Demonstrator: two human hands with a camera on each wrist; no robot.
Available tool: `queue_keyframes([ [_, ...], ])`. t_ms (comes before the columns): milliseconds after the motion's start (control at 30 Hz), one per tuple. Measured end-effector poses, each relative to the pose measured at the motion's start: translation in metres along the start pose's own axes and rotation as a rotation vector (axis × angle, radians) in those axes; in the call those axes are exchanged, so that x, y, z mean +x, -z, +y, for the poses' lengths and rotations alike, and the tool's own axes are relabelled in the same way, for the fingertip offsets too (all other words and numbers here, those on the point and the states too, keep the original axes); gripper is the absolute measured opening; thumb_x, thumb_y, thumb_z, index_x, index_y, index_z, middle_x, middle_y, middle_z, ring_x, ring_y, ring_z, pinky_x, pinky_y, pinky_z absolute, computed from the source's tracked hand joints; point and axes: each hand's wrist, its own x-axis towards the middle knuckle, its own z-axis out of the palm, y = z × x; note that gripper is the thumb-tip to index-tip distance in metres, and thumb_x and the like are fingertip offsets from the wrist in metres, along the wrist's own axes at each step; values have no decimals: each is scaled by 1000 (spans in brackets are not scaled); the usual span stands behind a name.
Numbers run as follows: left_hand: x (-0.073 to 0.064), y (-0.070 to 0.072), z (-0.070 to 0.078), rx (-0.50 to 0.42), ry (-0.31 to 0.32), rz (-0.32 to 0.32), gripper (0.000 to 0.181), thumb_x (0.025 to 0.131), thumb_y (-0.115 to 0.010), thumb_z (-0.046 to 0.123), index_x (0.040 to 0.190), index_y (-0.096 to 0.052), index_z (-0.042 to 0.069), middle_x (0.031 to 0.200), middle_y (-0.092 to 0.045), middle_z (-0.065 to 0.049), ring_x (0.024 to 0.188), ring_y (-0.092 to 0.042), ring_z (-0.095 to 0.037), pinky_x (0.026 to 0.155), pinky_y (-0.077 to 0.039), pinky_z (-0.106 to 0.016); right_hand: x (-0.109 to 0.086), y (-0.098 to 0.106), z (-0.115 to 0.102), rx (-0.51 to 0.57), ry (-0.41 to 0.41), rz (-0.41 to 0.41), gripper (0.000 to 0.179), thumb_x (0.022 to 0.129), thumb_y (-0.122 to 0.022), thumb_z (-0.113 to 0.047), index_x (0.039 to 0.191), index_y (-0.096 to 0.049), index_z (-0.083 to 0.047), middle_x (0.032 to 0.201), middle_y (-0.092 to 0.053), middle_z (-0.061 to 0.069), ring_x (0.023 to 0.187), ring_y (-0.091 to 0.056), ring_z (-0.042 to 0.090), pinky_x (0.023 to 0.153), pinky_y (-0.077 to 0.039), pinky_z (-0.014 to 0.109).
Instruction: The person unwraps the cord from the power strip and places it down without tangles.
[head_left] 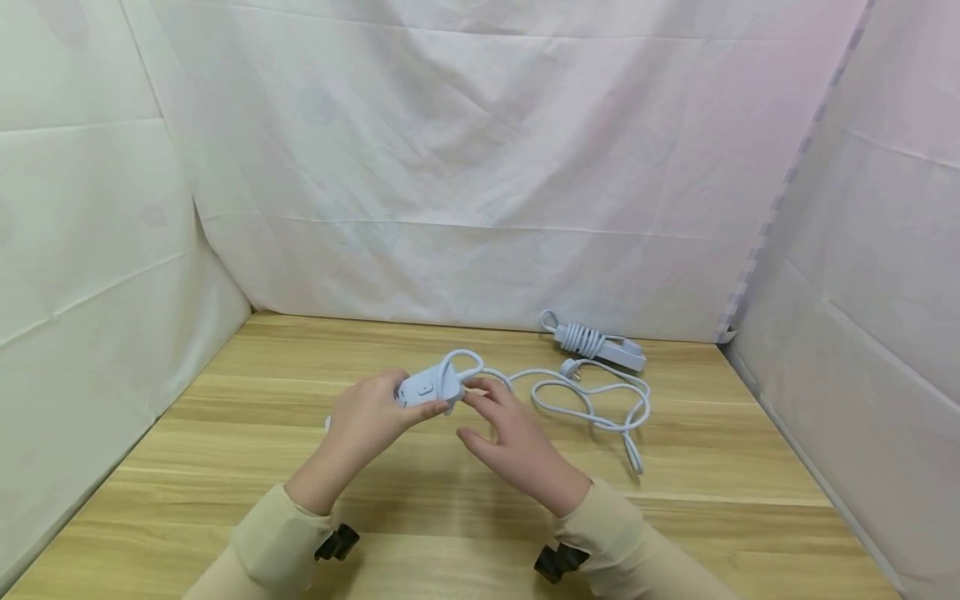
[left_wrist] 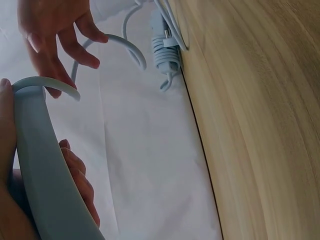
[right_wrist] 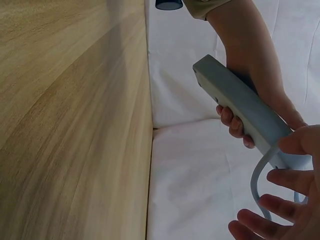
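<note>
Pale plastic, bluish white in tint, makes up the power strip that the left hand grasps, its thumb along the near side and its fingers curled round the far side. The strip is raised off the worktop, near the middle from left to right, and a small switch shows on its upper face. A cord leaves the end towards the right hand, bends up in a loop and comes back across the strip near that end.

The right hand is just beside this end, its fingers loosely spread and gripping nothing; whether a fingertip touches the cord or the strip, I cannot tell. Beyond that hand the cord runs along the worktop to the right, lying in loose, crossing curves, with a plug on it, prongs showing.

Near the back edge, right of the middle, lies a second strip with its own cord wound tightly round it and a small loop sticking out at the left. The plug sits close in front of it.

White cloth hangs behind and at both sides of the wood-grained worktop. Both arms wear beige sleeves, with a small black device at each wrist.
</note>
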Motion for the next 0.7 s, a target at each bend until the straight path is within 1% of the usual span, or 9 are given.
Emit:
queue_keyframes([
  [100, 0, 0, 3, -8, -8, -1, 62, 71, -68, 73, 85, -61, 13, 65, -53, 4, 55, -47, -15, 50, -36, -31, 2, -3, 1, -10, 4, 5, 37, 90, -69, -20, 126, -64, -11, 134, -47, 7, 110, -56, 23, 84, -50, 38],
  [200, 0, 0, 7, -13, -7, -12, 59, 72, -69, 70, 84, -60, 13, 64, -53, 4, 55, -47, -15, 50, -35, -31, 3, -5, 1, -12, 1, 2, 33, 91, -69, -19, 123, -66, -14, 131, -46, 7, 107, -56, 22, 80, -51, 36],
  [267, 0, 0, 8, -17, -4, -15, 59, 72, -69, 70, 84, -60, 13, 64, -53, 4, 55, -47, -15, 50, -35, -31, 4, -6, 1, 1, 6, 1, 31, 91, -70, -18, 122, -66, -16, 130, -46, 7, 107, -56, 21, 80, -51, 36],
  [367, 1, 0, 8, -13, -4, -14, 60, 72, -68, 71, 84, -60, 13, 65, -53, 4, 55, -47, -14, 50, -35, -31, 4, -8, 1, 51, 9, 6, 30, 91, -70, -18, 121, -66, -16, 128, -47, 4, 111, -55, 18, 85, -50, 36],
  [433, 1, -1, 8, -7, -5, -11, 60, 72, -68, 71, 85, -61, 13, 65, -53, 4, 55, -47, -14, 50, -35, -31, 5, -8, 1, 92, 0, 8, 26, 91, -71, -20, 117, -68, -17, 125, -47, 0, 114, -53, 15, 88, -48, 35],
  [500, 1, -1, 7, 0, -5, -12, 60, 72, -68, 71, 85, -61, 12, 65, -53, 4, 55, -47, -15, 50, -35, -31, 5, -9, 1, 120, -10, 16, 19, 91, -71, -23, 109, -69, -18, 122, -49, -4, 113, -53, 13, 87, -47, 34],
  [600, 1, -1, 6, 8, -2, -17, 61, 73, -69, 70, 88, -61, 11, 65, -54, 3, 55, -47, -15, 50, -35, -31, 5, -8, 1, 112, -14, 23, 11, 90, -72, -26, 98, -69, -19, 118, -52, -7, 110, -52, 11, 84, -47, 33],
  [700, 2, 0, 5, 19, 4, -21, 63, 73, -69, 70, 91, -63, 10, 67, -54, 3, 56, -47, -15, 50, -36, -31, 5, -6, 1, 86, 6, 22, 9, 90, -71, -24, 95, -68, -18, 114, -55, -6, 108, -53, 11, 84, -48, 32],
])
